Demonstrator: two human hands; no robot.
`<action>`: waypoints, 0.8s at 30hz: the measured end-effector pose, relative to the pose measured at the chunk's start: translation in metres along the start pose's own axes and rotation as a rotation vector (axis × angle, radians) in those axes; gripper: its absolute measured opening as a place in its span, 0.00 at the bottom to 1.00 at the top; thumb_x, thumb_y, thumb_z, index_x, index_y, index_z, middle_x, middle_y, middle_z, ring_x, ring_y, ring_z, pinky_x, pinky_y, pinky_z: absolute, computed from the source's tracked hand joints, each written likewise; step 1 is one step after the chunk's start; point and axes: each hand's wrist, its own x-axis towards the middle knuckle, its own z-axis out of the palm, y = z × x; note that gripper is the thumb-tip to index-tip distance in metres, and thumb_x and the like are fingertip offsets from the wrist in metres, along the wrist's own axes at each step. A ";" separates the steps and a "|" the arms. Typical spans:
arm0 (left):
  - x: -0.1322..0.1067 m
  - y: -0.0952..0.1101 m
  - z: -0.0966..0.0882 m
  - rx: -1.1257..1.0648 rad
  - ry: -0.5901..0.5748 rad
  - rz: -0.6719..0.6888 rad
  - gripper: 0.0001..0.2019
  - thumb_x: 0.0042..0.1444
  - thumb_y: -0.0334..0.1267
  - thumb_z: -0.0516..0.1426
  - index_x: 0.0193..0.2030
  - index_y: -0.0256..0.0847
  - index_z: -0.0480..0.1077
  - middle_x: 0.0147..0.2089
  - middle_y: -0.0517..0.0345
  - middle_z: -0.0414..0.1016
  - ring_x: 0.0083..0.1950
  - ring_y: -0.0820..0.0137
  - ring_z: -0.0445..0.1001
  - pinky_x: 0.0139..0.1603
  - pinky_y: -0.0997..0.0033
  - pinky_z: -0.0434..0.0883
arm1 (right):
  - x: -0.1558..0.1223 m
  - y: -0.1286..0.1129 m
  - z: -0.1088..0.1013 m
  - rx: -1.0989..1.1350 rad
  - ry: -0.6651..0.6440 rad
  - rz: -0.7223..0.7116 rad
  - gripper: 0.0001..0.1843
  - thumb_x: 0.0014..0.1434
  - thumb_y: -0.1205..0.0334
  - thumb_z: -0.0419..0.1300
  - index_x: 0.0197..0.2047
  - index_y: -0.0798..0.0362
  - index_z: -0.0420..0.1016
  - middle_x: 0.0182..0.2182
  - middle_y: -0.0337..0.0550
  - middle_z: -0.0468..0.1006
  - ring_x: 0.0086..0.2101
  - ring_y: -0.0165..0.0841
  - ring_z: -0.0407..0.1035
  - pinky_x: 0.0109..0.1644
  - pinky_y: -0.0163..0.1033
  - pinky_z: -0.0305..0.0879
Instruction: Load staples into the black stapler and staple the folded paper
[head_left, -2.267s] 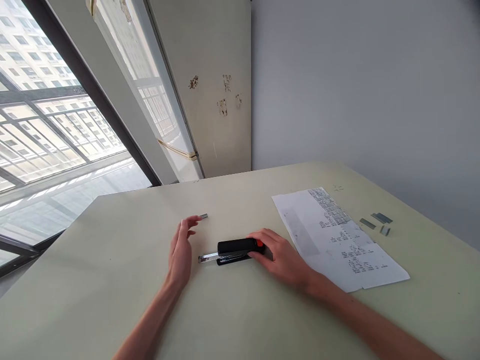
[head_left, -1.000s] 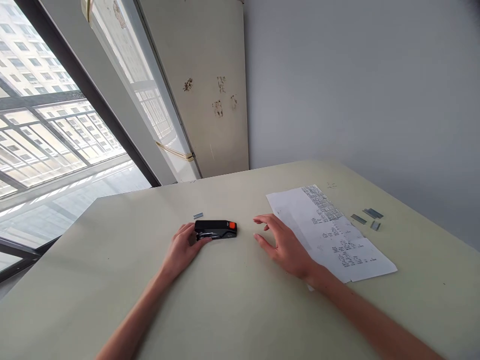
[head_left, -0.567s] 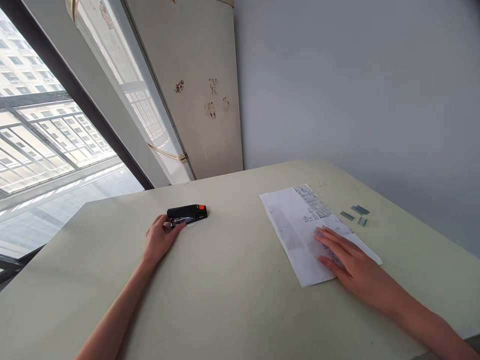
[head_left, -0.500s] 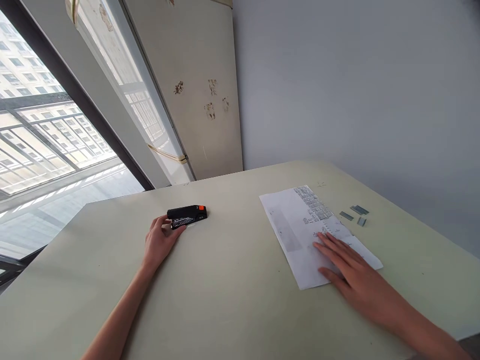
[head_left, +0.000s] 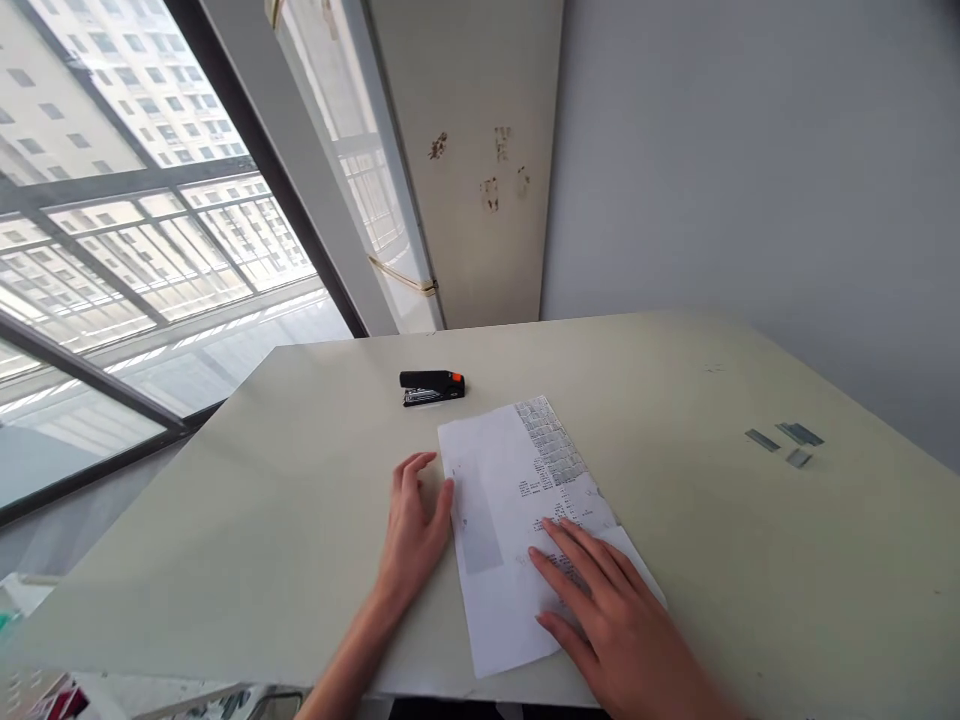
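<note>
My right hand [head_left: 607,615] lies flat, fingers spread, on the printed sheet [head_left: 525,500] at the table [head_left: 300,520] near edge, my left hand [head_left: 415,525] open against its left edge (black stapler [head_left: 431,386] beyond, staple strips [head_left: 784,440] far right).

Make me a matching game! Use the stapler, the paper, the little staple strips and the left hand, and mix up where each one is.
Things:
1. stapler
2. paper
3. staple strips
4. left hand

Places:
A. far over on the right side of the table
B. lying under the flat right hand
C. resting at the paper's left edge
D. alone, beyond the paper's far end

Pairs: 1-D, 2-B, 3-A, 4-C
</note>
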 end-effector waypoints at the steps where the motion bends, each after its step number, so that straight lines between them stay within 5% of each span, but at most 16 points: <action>1: -0.009 0.004 0.002 0.005 -0.009 0.025 0.18 0.69 0.48 0.54 0.63 0.48 0.64 0.67 0.46 0.65 0.65 0.55 0.70 0.62 0.49 0.72 | 0.003 -0.003 -0.001 0.029 -0.033 0.000 0.27 0.74 0.50 0.55 0.72 0.44 0.68 0.73 0.43 0.64 0.69 0.48 0.62 0.64 0.54 0.73; 12: -0.031 -0.011 -0.012 0.222 -0.213 0.337 0.20 0.73 0.48 0.53 0.67 0.48 0.63 0.75 0.51 0.63 0.79 0.55 0.53 0.76 0.45 0.57 | 0.041 -0.034 0.002 0.310 -0.253 -0.092 0.25 0.74 0.52 0.55 0.69 0.49 0.71 0.74 0.47 0.62 0.73 0.45 0.54 0.73 0.56 0.61; 24: -0.012 -0.022 -0.024 0.279 -0.184 0.445 0.19 0.72 0.47 0.54 0.65 0.44 0.65 0.69 0.49 0.70 0.76 0.54 0.59 0.73 0.47 0.62 | 0.055 -0.061 0.015 0.354 -0.305 -0.274 0.25 0.72 0.56 0.57 0.69 0.52 0.70 0.73 0.51 0.63 0.73 0.44 0.54 0.75 0.53 0.58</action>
